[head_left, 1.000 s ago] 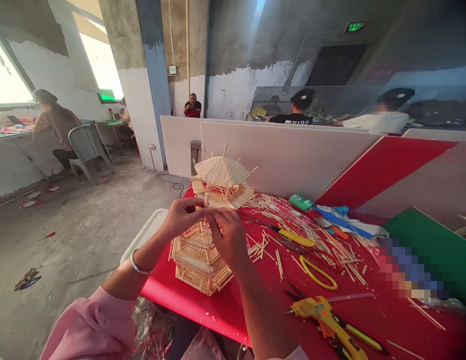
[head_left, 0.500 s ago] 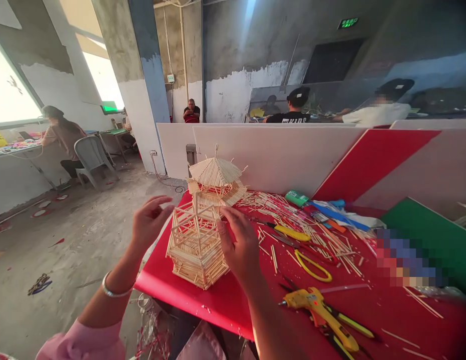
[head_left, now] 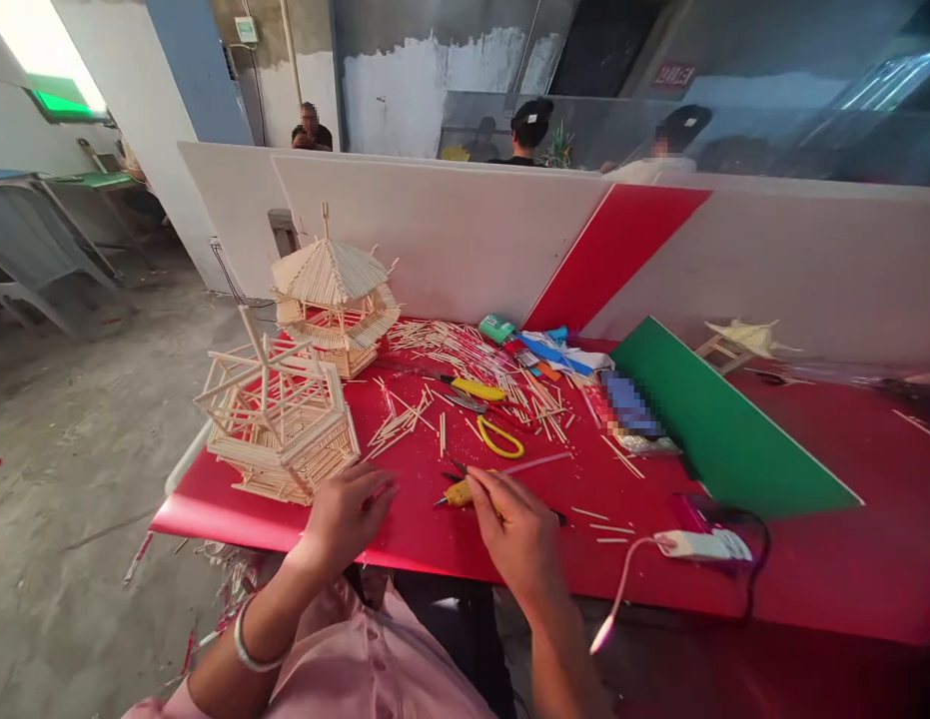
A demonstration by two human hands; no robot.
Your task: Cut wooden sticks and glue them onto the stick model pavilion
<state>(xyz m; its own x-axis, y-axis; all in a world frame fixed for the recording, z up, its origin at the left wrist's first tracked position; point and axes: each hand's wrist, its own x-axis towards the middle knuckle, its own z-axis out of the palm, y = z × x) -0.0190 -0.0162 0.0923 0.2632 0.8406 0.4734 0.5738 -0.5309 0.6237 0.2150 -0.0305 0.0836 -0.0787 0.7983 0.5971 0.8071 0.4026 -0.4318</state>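
Note:
My left hand (head_left: 351, 514) hovers at the table's front edge, fingers loosely bent and thumb apart, nothing seen in it. Just left of it stands a six-sided frame model of pale wooden sticks (head_left: 285, 424), one post rising from its top. My right hand (head_left: 515, 524) is over a yellow hot glue gun (head_left: 459, 492), its fingers bent and apart from the thumb. The hand hides most of the glue gun, and whether the fingers touch it is unclear. Behind the frame is a stick pavilion (head_left: 334, 290) with a pointed roof.
Loose sticks (head_left: 409, 424) are scattered over the red table (head_left: 232, 509). Yellow-handled scissors (head_left: 500, 439) and a yellow cutter (head_left: 477, 388) lie beyond my right hand. A green board (head_left: 719, 429) leans at the right. Near the front edge is a white power strip (head_left: 704, 544). White panels (head_left: 450, 240) border the back.
My view has turned right and down. Both hands have moved away from the stick frame, the right one to the glue gun, the left one to the table's front edge.

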